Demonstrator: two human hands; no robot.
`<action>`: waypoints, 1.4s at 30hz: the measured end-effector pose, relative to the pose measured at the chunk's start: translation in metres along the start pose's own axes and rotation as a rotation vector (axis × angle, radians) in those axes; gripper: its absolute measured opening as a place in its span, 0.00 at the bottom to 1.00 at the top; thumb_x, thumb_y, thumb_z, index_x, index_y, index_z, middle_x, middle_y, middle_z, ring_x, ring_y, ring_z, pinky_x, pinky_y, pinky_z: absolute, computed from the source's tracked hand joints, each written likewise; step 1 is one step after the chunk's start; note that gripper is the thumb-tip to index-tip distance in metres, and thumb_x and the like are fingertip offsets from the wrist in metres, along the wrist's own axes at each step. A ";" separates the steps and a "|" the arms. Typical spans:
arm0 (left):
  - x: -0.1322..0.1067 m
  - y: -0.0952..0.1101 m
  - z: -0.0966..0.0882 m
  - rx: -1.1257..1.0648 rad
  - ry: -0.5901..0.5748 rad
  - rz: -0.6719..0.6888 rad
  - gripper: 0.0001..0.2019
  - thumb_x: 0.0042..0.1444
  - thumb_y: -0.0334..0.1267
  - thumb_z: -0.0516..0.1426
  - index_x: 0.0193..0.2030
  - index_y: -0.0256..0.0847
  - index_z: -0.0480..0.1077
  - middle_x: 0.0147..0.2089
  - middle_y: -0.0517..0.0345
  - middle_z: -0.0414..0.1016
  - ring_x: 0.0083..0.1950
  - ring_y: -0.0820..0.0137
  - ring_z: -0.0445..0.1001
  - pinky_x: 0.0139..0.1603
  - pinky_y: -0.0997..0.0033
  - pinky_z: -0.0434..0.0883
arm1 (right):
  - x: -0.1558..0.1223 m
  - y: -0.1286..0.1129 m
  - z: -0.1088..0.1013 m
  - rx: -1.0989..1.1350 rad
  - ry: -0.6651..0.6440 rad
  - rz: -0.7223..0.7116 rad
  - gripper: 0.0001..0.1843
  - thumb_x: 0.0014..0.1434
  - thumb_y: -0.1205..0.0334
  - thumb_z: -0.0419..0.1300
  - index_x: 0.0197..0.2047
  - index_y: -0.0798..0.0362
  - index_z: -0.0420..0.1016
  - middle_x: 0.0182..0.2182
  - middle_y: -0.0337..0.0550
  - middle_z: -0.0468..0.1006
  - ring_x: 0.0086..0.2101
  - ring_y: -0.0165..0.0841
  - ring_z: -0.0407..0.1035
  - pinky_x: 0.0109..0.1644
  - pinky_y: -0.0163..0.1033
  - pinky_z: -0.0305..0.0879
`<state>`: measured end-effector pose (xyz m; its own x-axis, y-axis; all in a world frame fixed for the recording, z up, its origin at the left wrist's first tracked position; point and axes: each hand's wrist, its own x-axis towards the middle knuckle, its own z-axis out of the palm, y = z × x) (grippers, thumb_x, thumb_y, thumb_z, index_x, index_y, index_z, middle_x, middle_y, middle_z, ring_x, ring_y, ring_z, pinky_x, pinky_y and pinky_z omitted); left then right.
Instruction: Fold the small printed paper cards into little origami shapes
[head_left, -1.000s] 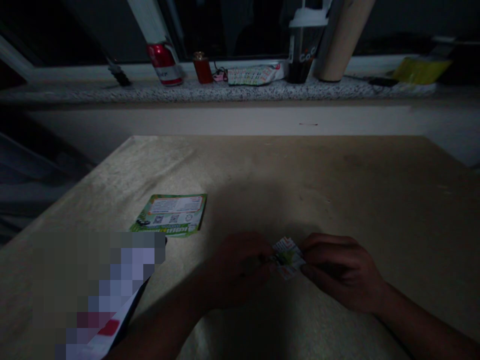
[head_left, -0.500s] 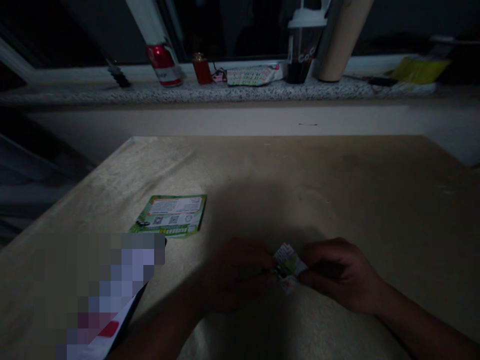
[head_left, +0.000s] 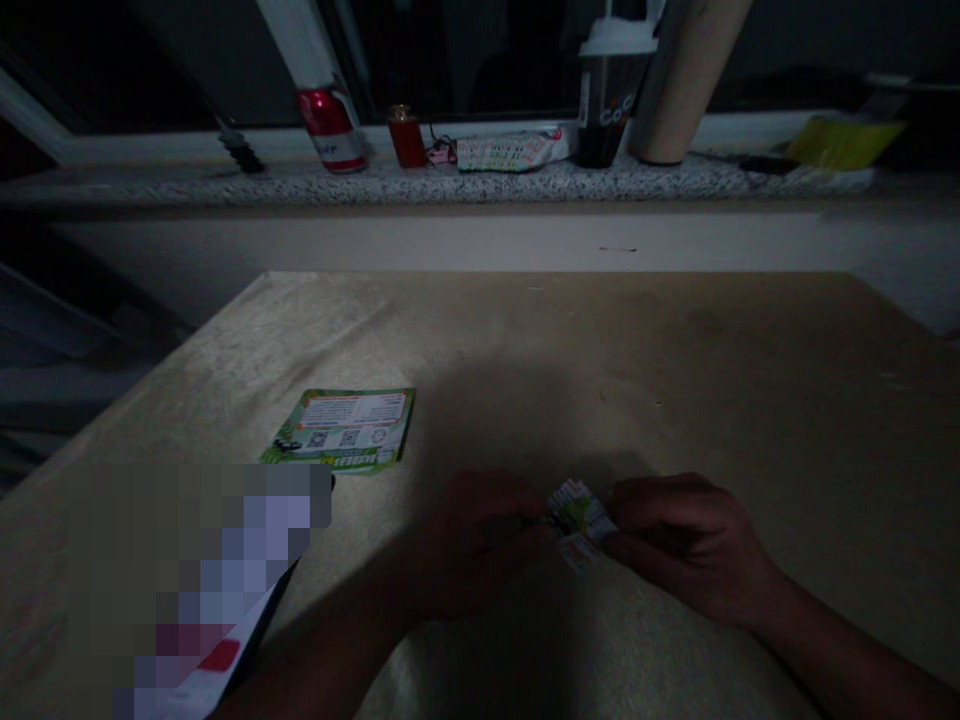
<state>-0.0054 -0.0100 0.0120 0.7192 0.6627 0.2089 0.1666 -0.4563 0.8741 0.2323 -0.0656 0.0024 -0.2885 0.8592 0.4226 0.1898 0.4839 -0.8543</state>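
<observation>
A small printed piece of paper or wrapper [head_left: 582,515], white and green with orange-red edging, is held above the table between my two hands. My left hand [head_left: 484,545] pinches its left edge, in deep shadow. The fingertips of my right hand [head_left: 686,545] are closed on its right edge. A lower flap of the piece hangs at an angle. Its exact kind is too dark to make out. To the left of my hands, a green printed card or booklet [head_left: 352,425] with code squares lies flat on the table.
The beige-covered table [head_left: 720,380] ends at the wall below a granite windowsill [head_left: 420,190]. On the sill stand a red can [head_left: 330,130], a small red jar [head_left: 406,137], a crumpled packet [head_left: 510,150] and a lidded cup [head_left: 604,100]. A blurred-out object [head_left: 247,560] lies at left.
Between my fingers the printed piece has tilted slightly, and its lower flap shows a little more. Both hands stay almost in place.
</observation>
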 end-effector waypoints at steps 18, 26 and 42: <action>-0.002 0.003 0.013 -0.080 0.360 -0.186 0.14 0.53 0.33 0.68 0.47 0.46 0.80 0.38 0.60 0.86 0.37 0.69 0.83 0.41 0.72 0.78 | 0.002 -0.002 0.003 -0.120 0.285 0.152 0.06 0.54 0.68 0.70 0.35 0.49 0.81 0.26 0.38 0.85 0.24 0.30 0.79 0.27 0.28 0.76; 0.005 0.000 0.018 -0.452 0.382 -0.448 0.10 0.48 0.33 0.69 0.39 0.44 0.82 0.37 0.58 0.86 0.37 0.67 0.83 0.39 0.70 0.79 | 0.000 0.001 0.003 -0.160 0.325 0.169 0.08 0.55 0.66 0.71 0.39 0.47 0.81 0.31 0.37 0.86 0.28 0.31 0.81 0.33 0.30 0.79; 0.006 0.000 0.018 -0.491 0.368 -0.537 0.08 0.47 0.37 0.69 0.36 0.40 0.81 0.35 0.55 0.85 0.36 0.67 0.83 0.38 0.70 0.77 | 0.003 -0.007 0.005 -0.125 0.330 0.295 0.07 0.55 0.65 0.70 0.39 0.49 0.81 0.26 0.37 0.86 0.21 0.31 0.79 0.24 0.30 0.77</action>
<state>0.0107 -0.0167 0.0055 0.3435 0.9086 -0.2375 0.0494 0.2351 0.9707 0.2255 -0.0671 0.0081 0.1054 0.9604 0.2579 0.3366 0.2095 -0.9180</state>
